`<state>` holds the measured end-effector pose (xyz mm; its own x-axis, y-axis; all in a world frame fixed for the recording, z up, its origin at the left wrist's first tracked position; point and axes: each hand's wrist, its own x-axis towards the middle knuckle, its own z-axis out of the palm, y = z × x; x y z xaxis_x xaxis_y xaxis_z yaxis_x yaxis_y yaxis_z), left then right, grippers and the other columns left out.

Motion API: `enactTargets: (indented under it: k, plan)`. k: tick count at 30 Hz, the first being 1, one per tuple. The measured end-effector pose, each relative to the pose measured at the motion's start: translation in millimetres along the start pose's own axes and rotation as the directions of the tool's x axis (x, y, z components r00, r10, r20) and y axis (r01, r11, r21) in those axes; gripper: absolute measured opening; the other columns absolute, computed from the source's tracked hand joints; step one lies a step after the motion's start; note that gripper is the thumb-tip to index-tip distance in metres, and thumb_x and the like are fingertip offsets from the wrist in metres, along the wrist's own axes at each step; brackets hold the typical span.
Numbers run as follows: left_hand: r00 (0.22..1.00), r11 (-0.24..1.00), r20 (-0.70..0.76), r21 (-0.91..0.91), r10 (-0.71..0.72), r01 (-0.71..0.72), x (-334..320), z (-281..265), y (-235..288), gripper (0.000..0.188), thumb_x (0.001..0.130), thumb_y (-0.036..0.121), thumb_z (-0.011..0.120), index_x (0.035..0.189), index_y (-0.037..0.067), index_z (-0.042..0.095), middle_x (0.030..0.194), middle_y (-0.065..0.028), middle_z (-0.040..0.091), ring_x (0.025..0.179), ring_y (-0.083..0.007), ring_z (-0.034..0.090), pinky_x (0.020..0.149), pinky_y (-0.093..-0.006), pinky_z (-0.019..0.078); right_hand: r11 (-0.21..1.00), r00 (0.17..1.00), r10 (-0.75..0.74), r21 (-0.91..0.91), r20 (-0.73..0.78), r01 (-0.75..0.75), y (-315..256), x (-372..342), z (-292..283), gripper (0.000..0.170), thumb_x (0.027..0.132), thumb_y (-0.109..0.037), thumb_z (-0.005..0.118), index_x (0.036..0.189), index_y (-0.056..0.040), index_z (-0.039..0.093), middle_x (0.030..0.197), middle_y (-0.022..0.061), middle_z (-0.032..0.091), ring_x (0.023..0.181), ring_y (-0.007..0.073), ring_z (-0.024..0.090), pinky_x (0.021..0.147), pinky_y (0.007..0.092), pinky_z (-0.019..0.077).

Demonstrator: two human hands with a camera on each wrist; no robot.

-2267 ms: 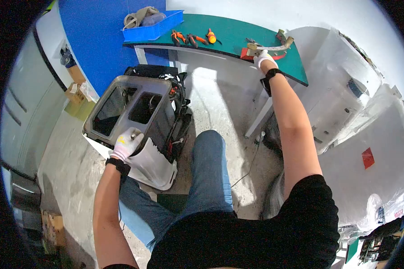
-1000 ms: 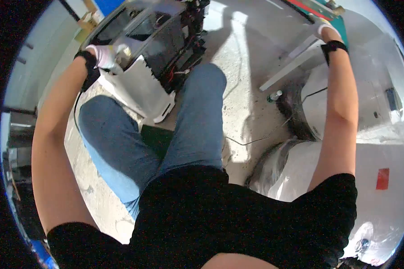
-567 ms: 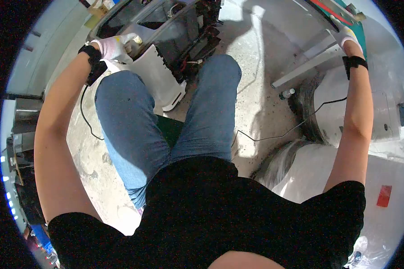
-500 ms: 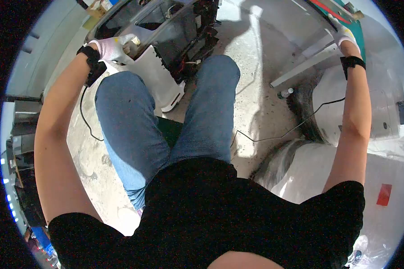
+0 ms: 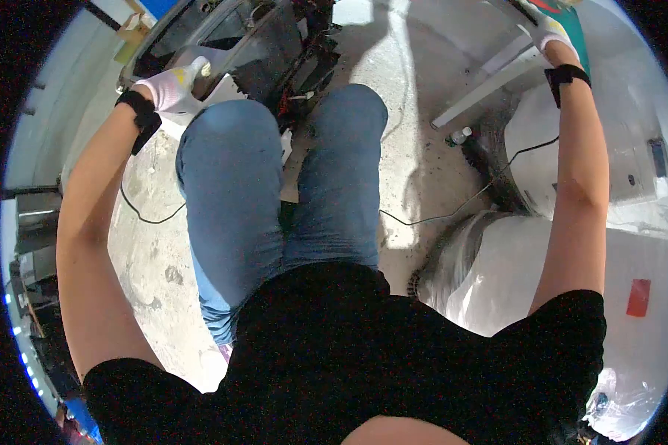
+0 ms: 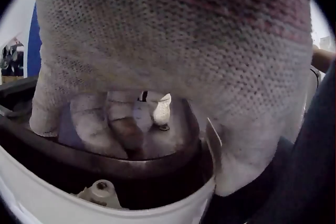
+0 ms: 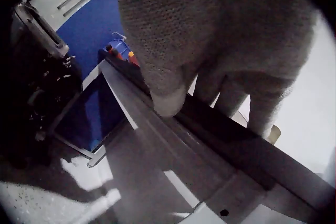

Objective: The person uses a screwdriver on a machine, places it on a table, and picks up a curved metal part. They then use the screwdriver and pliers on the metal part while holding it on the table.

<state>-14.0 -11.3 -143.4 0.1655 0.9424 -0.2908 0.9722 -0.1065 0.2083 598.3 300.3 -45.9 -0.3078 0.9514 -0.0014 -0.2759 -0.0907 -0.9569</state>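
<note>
In the head view my left hand (image 5: 174, 85), in a white knit glove, is at the near top corner of a grey machine housing (image 5: 234, 55). The left wrist view has its fingers bent over the housing's dark rim (image 6: 134, 166), with the thumb down beside the end of a white curved panel (image 6: 157, 211). My left knee covers most of this panel in the head view. My right hand (image 5: 553, 33), gloved too, grips the edge of the green table (image 5: 579, 44). In the right wrist view its thumb presses the front of that edge (image 7: 205, 124) and the fingertips are hidden behind.
Wires and dark parts (image 5: 312, 63) hang from the housing's side. Plastic-wrapped white bulky items (image 5: 531, 259) stand at the right. A black cable (image 5: 460, 211) crosses the floor past a small bottle (image 5: 460, 136). A white table leg (image 5: 482, 93) slants down to the floor.
The view has tipped down, so the table's tools left the head view. My knees moved closer to the housing, the left one over the white panel. My right hand went from the tabletop to its edge.
</note>
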Motion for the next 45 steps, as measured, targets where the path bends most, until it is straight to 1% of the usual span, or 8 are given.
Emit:
enactTargets:
  k: [3, 10, 15, 17, 20, 33, 42, 45]
  plan:
    - [1.000, 0.982, -0.026, 0.189, -0.002, 0.007, -14.7, -17.3, 38.3, 0.075, 0.069, 0.036, 0.079, 0.124, 0.006, 0.038, 0.097, -0.0268, 0.061, 0.094, -0.0416, 0.060, 0.079, -0.0431, 0.0472, 0.662, 0.961, 0.067, -0.709, -0.267, -0.243, -20.1, -29.7, 33.9, 0.062, 0.098, -0.048, 0.043, 0.144, -0.0077, 0.035, 0.152, 0.0042, 0.032, 0.136, 0.0176, 0.031, 0.108, 0.0304, 0.0259]
    - [0.997, 0.979, -0.059, 0.201, 0.041, -0.028, -13.2, -16.5, 31.9, 0.074, 0.069, 0.032, 0.078, 0.125, 0.004, 0.038, 0.098, -0.0268, 0.061, 0.094, -0.0409, 0.061, 0.080, -0.0426, 0.0479, 0.829, 0.949, 0.029, -0.523, -0.315, -0.199, -20.5, 1.0, 0.7, 0.045, 0.094, -0.042, 0.055, 0.122, -0.0060, 0.058, 0.130, 0.0075, 0.057, 0.117, 0.0210, 0.050, 0.098, 0.0294, 0.0371]
    - [0.991, 0.988, -0.097, 0.111, -0.097, 0.108, -25.1, -22.9, 51.2, 0.068, 0.071, 0.028, 0.077, 0.125, 0.001, 0.046, 0.117, -0.0268, 0.059, 0.110, -0.0381, 0.058, 0.090, -0.0397, 0.0464, 0.286, 0.941, -0.181, -0.931, -0.286, -0.228, -27.4, -19.8, 10.3, 0.030, 0.092, -0.028, 0.060, 0.113, -0.0067, 0.064, 0.105, 0.0115, 0.068, 0.096, 0.0244, 0.062, 0.084, 0.0311, 0.0462]
    - [0.992, 0.996, -0.111, 0.071, -0.053, 0.061, -26.0, -16.5, 33.3, 0.065, 0.074, 0.025, 0.076, 0.127, 0.001, 0.045, 0.118, -0.0240, 0.059, 0.112, -0.0366, 0.057, 0.095, -0.0389, 0.0442, -0.447, 0.920, -0.322, -0.892, 0.223, 0.060, -28.5, -36.6, 16.4, 0.026, 0.088, -0.016, 0.062, 0.113, -0.0100, 0.065, 0.107, 0.0159, 0.067, 0.095, 0.0297, 0.063, 0.080, 0.0358, 0.0488]
    - [0.972, 0.984, -0.172, -0.048, 0.159, -0.170, -35.9, 0.9, -9.1, 0.059, 0.077, 0.017, 0.073, 0.128, 0.004, 0.046, 0.119, -0.0182, 0.059, 0.113, -0.0328, 0.057, 0.100, -0.0386, 0.0427, -0.649, 0.931, -0.248, -0.759, 0.268, 0.046, -25.7, 0.2, -26.8, 0.050, 0.091, -0.037, 0.056, 0.139, -0.0333, 0.044, 0.127, 0.0151, 0.057, 0.115, 0.0364, 0.054, 0.097, 0.0408, 0.0429]
    - [0.967, 0.987, -0.198, -0.012, -0.160, 0.161, -138.0, 11.5, 65.3, 0.085, 0.061, 0.023, 0.075, 0.139, 0.012, 0.044, 0.146, -0.0139, 0.038, 0.137, -0.0344, 0.033, 0.115, -0.0455, 0.0225, -0.477, 0.921, -0.343, -0.879, 0.183, -0.003, -4.6, 6.0, -30.9, 0.046, 0.093, -0.031, 0.046, 0.139, -0.0361, 0.044, 0.129, 0.0103, 0.057, 0.116, 0.0344, 0.054, 0.097, 0.0396, 0.0437]
    - [0.947, 0.976, -0.238, 0.070, 0.216, -0.205, -121.9, -29.4, 112.1, 0.078, 0.055, 0.009, 0.074, 0.130, 0.014, 0.051, 0.140, -0.0110, 0.043, 0.132, -0.0343, 0.039, 0.110, -0.0459, 0.0336, -0.462, 0.950, -0.275, -0.887, 0.145, 0.001, -16.2, 4.1, -32.9, 0.046, 0.091, -0.030, 0.049, 0.137, -0.0357, 0.046, 0.121, 0.0163, 0.060, 0.110, 0.0363, 0.057, 0.093, 0.0407, 0.0451]
    - [0.950, 0.829, -0.040, 0.501, 0.309, -0.248, -124.1, -48.8, 127.0, 0.067, 0.070, 0.024, 0.067, 0.134, 0.014, 0.049, 0.145, -0.0127, 0.039, 0.132, -0.0338, 0.040, 0.112, -0.0485, 0.0296, -0.463, 0.953, -0.271, -0.886, 0.133, -0.008, -18.9, 3.6, -28.3, 0.046, 0.091, -0.030, 0.049, 0.137, -0.0358, 0.047, 0.120, 0.0166, 0.061, 0.109, 0.0367, 0.058, 0.092, 0.0411, 0.0454]
